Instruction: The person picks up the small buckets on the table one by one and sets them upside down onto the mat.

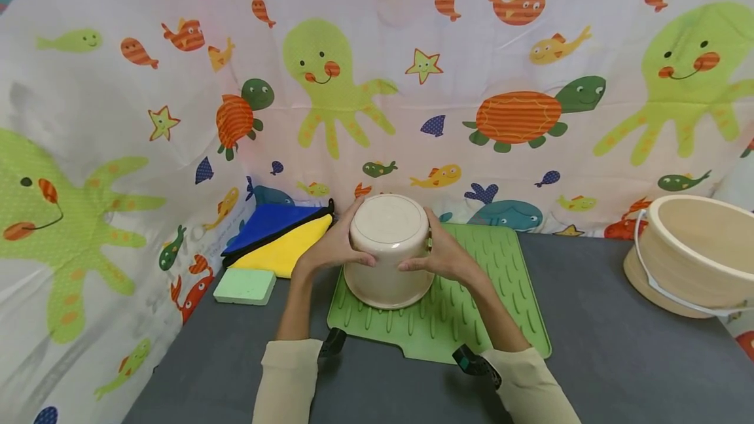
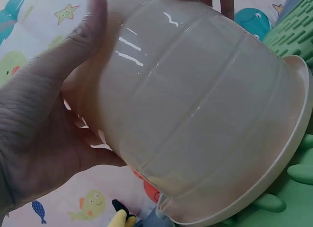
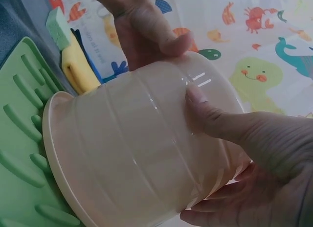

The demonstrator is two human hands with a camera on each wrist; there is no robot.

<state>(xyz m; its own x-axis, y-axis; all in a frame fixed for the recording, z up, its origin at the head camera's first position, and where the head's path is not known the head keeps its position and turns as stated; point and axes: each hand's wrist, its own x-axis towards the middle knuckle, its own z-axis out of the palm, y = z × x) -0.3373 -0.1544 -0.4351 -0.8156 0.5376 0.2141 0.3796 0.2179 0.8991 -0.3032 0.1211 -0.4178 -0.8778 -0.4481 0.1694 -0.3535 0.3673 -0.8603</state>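
An upside-down cream container (image 1: 389, 247) has its rim down at the green ridged mat (image 1: 489, 280); whether the whole rim touches cannot be told. My left hand (image 1: 334, 244) grips its left side near the base, thumb on the near face. On the opposite side my right hand (image 1: 449, 254) holds it the same way. The left wrist view shows the ribbed wall (image 2: 195, 100) with my left hand (image 2: 49, 104) around it. In the right wrist view, the thumb and fingers of my right hand (image 3: 264, 163) curve round the container (image 3: 132, 148).
Blue and yellow cloths (image 1: 283, 241) lie at the left behind a pale green sponge (image 1: 245, 286). A beige bucket (image 1: 695, 254) with a white handle stands on the dark table (image 1: 624, 358) at the right. A sea-animal printed curtain (image 1: 412, 103) hangs behind.
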